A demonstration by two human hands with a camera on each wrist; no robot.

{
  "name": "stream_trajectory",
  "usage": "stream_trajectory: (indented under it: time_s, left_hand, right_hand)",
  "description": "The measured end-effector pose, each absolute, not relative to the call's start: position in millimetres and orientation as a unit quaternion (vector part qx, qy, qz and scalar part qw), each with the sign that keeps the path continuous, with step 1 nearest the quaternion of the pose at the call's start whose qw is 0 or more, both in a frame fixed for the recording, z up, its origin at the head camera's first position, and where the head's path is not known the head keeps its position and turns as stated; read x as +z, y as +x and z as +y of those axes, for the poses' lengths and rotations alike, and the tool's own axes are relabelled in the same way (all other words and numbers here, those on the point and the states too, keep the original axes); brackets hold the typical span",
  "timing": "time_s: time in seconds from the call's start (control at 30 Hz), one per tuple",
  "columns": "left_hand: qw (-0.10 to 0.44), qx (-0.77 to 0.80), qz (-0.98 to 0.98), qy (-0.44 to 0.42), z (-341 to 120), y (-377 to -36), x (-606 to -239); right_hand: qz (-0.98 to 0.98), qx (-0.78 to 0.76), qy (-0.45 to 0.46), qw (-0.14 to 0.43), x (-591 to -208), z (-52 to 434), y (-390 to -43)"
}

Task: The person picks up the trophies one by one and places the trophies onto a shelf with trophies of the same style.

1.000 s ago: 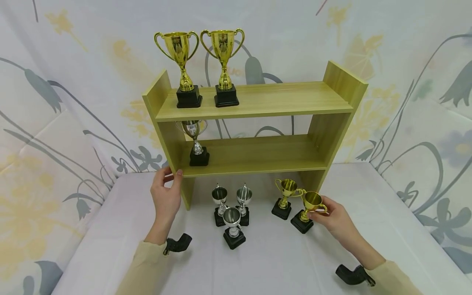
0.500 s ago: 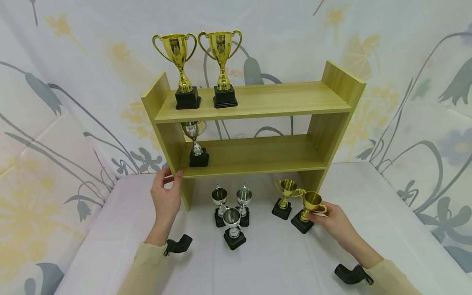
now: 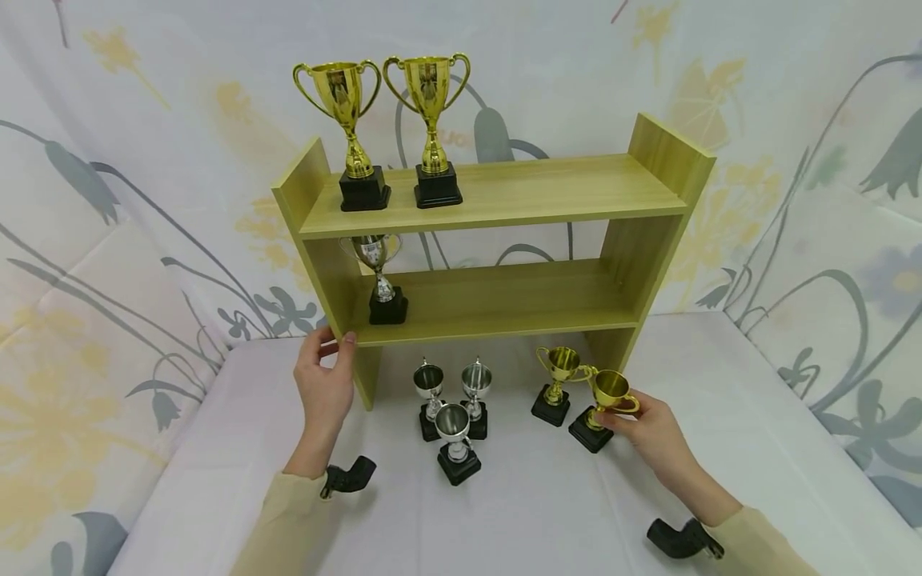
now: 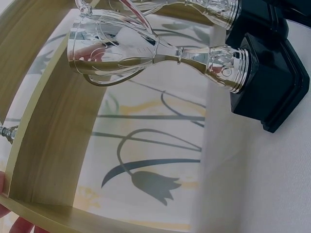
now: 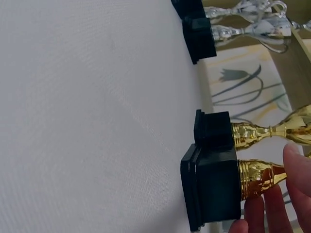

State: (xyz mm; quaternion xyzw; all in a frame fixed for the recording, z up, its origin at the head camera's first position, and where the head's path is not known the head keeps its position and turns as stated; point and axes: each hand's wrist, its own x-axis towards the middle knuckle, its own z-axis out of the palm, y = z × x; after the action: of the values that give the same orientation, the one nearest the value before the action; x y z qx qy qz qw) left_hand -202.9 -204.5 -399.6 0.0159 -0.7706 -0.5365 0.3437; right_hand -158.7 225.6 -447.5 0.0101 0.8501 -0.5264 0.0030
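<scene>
My left hand grips the left side of the wooden shelf at its lower board, thumb in front. On the table at the right, my right hand holds a small gold trophy cup by its stem and handle side; its black base stands on the cloth. Just behind it is a second gold trophy cup, its handle close to the first. In the right wrist view, the thumb and fingers close round the gold stem. Three silver trophy cups, the front one nearest, stand between my hands.
Two large gold trophies, one at the left and one beside it, stand on the top board. A silver trophy occupies the left of the middle board. A white cloth covers the table before a patterned backdrop.
Both hands keep their places, the left on the shelf and the right on the gold trophy cup. Only the head view shifts slightly.
</scene>
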Motion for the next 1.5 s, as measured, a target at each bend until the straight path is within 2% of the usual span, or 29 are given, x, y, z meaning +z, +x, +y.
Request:
stream_trajectory:
  time_s: [1.5]
  left_hand:
    - [0.347,-0.54,-0.767,0.019,-204.9,-204.5,-399.8]
  right_hand:
    - [0.852,-0.522,0.038,-0.019,-446.1,219.5,-157.1]
